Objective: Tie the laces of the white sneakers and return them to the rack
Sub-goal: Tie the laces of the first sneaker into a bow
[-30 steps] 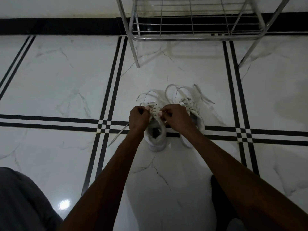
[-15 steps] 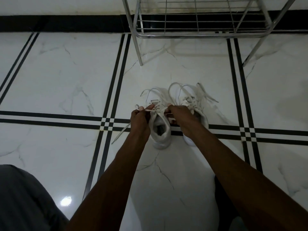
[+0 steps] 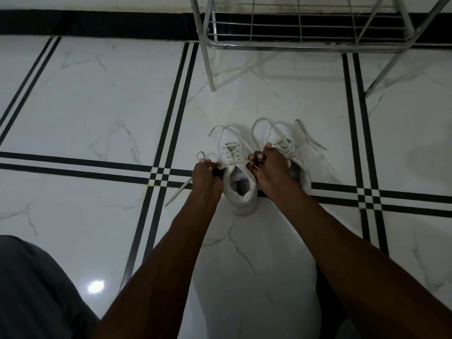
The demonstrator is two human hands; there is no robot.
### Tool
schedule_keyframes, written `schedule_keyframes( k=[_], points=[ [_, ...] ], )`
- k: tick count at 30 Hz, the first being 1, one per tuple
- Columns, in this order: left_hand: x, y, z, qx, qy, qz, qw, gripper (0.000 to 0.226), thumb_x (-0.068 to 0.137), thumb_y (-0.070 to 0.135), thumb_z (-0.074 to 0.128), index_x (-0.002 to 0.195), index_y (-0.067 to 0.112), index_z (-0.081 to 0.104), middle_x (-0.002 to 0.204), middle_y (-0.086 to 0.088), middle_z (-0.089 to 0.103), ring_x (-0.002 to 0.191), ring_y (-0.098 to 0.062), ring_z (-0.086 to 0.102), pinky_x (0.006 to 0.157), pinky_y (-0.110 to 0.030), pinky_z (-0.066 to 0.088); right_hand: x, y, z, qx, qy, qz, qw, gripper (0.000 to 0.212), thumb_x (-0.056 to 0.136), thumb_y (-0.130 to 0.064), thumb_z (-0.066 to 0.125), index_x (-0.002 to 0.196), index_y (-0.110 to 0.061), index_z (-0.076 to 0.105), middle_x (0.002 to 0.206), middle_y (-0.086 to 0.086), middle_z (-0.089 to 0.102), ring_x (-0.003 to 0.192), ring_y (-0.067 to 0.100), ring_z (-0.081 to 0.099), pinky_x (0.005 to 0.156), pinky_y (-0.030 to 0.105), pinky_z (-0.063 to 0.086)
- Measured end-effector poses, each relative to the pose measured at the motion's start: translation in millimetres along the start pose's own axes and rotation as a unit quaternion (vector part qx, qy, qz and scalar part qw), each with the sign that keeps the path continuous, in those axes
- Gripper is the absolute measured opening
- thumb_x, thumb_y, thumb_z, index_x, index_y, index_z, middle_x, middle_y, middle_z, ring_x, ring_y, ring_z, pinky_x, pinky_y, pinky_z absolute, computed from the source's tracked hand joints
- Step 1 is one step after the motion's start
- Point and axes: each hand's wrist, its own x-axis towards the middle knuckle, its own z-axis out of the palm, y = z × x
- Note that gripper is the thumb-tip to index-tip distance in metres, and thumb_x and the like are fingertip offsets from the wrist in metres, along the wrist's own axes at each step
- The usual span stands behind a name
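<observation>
Both hands closed on lace ends: left hand (image 3: 206, 174) & right hand (image 3: 270, 165) pull lace (image 3: 236, 163) taut across left sneaker (image 3: 241, 184) on floor (image 3: 97, 106). Right sneaker (image 3: 293, 155) just beside it, laces loose. Metal rack (image 3: 305, 33) stands far, w/ legs on floor.

Your forearms (image 3: 171, 260) were bare, no sleeves visible; your left leg wore dark grey trousers (image 3: 31, 289).

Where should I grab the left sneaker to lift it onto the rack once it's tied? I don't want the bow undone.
Probably take the left sneaker by its heel collar, from above on the near side. The heel faces the person, its opening is clear, and the laces lie further forward.
</observation>
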Motion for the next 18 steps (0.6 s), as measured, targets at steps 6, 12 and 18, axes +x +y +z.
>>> schedule_keyframes(
  k=[6, 12, 18],
  points=[
    [-2.8, 5.5, -0.2, 0.017, -0.014, 0.003, 1.0, 0.044, 0.107, 0.008, 0.035, 0.064, 0.012, 0.044, 0.042, 0.002, 0.048, 0.063, -0.018, 0.049, 0.074, -0.035, 0.05, -4.4, 2.2, 2.9, -0.03, 0.014, -0.027, 0.999, 0.023, 0.106, -0.025, 0.038, 0.089, -0.017, 0.05, 0.058, 0.0, 0.041, 0.054, 0.014, 0.046, 0.05, 0.024, 0.041],
    [-0.2, 19.9, -12.5, 0.204, -0.045, 0.055, 0.976, 0.023, 0.106, 0.027, 0.048, 0.107, 0.01, 0.063, 0.1, -0.007, 0.075, 0.097, -0.022, 0.071, 0.069, -0.035, 0.059, 1.8, -14.7, -13.5, -0.407, -0.032, -0.104, 0.907, 0.015, 0.097, -0.028, 0.052, 0.099, -0.014, 0.057, 0.092, 0.007, 0.072, 0.086, 0.025, 0.072, 0.084, 0.048, 0.061],
    [7.4, 7.5, -41.1, 0.539, -0.05, 0.452, 0.709, 0.053, 0.094, -0.002, 0.057, 0.141, 0.023, 0.051, 0.142, -0.008, 0.048, 0.125, -0.026, 0.053, 0.1, -0.038, 0.051, -1.7, -29.1, -13.0, -0.688, -0.084, -0.358, 0.626, 0.051, 0.089, -0.002, 0.062, 0.139, -0.009, 0.052, 0.138, 0.017, 0.054, 0.127, 0.032, 0.054, 0.105, 0.039, 0.043]
  ],
)
